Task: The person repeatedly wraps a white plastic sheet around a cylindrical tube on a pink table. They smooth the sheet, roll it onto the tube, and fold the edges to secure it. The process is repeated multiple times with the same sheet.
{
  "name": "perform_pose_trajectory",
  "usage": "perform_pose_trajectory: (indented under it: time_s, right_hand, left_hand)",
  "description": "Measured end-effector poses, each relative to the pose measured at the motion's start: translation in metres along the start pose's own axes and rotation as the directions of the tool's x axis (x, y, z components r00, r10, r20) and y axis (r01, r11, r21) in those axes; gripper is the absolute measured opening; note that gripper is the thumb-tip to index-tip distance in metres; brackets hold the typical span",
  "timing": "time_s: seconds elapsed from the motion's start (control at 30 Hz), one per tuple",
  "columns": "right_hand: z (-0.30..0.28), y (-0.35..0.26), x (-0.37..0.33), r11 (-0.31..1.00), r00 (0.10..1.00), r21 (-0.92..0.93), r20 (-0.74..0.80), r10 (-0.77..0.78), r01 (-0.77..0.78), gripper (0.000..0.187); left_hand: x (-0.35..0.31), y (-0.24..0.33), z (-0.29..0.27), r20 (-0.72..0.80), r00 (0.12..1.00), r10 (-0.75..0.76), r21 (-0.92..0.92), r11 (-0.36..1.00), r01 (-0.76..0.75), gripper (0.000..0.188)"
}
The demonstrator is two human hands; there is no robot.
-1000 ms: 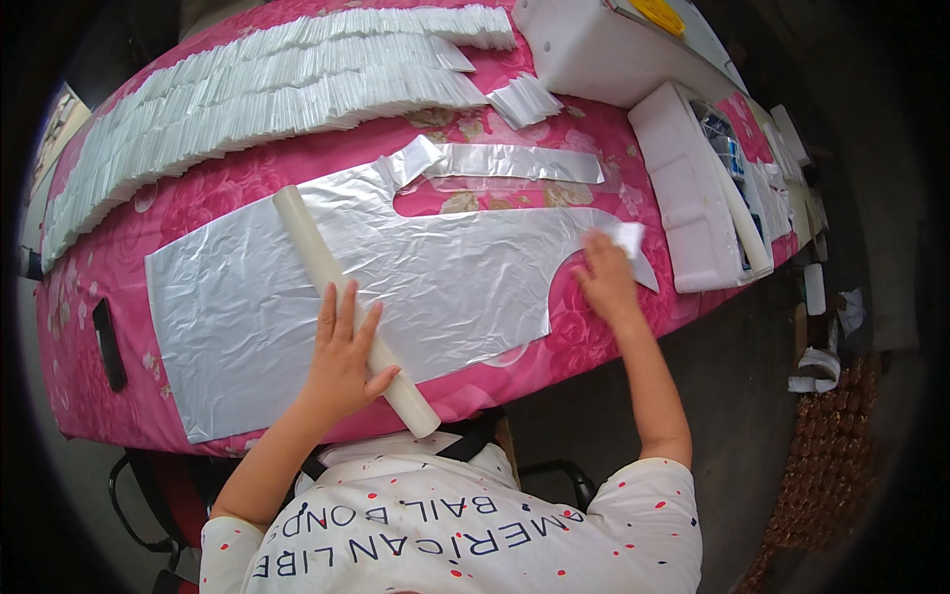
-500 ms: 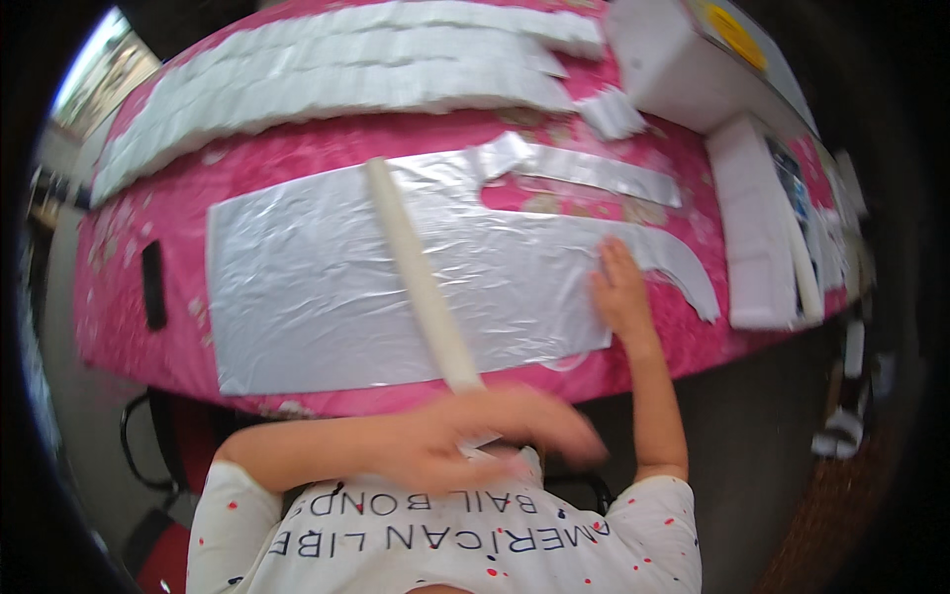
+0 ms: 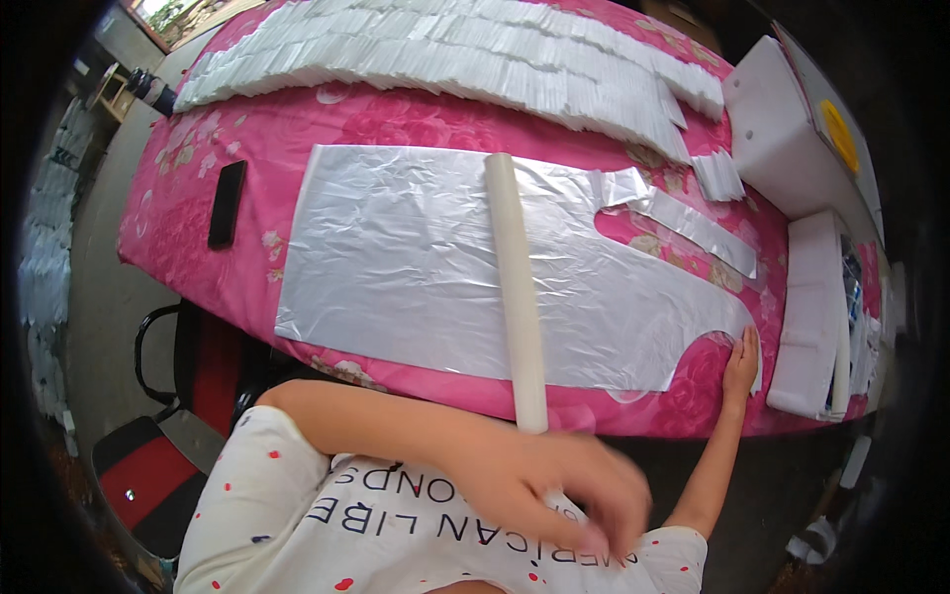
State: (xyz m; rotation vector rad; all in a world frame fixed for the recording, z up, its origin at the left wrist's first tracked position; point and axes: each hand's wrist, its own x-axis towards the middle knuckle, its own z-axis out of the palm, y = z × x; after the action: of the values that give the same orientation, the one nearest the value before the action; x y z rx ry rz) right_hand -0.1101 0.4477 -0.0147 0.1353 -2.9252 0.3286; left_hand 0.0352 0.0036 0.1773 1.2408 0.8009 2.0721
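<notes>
On my remote feed I am seeing a grey floor (image 3: 104, 297) running down the left side, with daylight glowing in a bright opening (image 3: 203, 12) at the upper left. A small wooden piece (image 3: 112, 94) is standing nearby. Red-and-black seating (image 3: 213, 381) with a curved black armrest (image 3: 142, 361) is sitting beside the surface (image 3: 287, 119), which is wearing a pink floral cloth. Toward the lower right, I am viewing shadowed ground.

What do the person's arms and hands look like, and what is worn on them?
The left hand, motion-blurred, and the right hand show no gloves. Both forearms are bare, with no watch visible. The left sleeve and right sleeve are short, white and red-spotted.
</notes>
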Motion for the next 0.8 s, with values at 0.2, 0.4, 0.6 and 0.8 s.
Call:
perform_pose_trajectory:
  time_s: [0.2,0.4,0.6,0.8]
  right_hand:
    - [-0.003,0.005,-0.007,0.994,0.995,-0.101,-0.097,0.021,-0.031,0.033]
    - [-0.021,-0.025,-0.006,0.986,0.974,-0.081,-0.190,0.126,-0.143,0.018]
    - [-0.036,-0.038,-0.001,0.997,0.952,0.072,-0.307,0.015,0.007,0.010]
    - [-0.051,-0.071,0.003,0.976,0.938,0.166,-0.295,0.184,-0.140,0.013]
  left_hand:
    - [-0.090,-0.067,-0.061,-0.746,0.642,0.178,0.615,-0.189,0.766,0.061]
    - [-0.090,-0.088,-0.077,-0.725,0.687,0.044,0.664,-0.219,0.715,0.069]
    - [-0.069,-0.108,-0.073,-0.665,0.747,-0.034,0.740,-0.172,0.651,0.068]
    - [-0.061,-0.112,-0.074,-0.645,0.762,-0.062,0.756,-0.195,0.625,0.065]
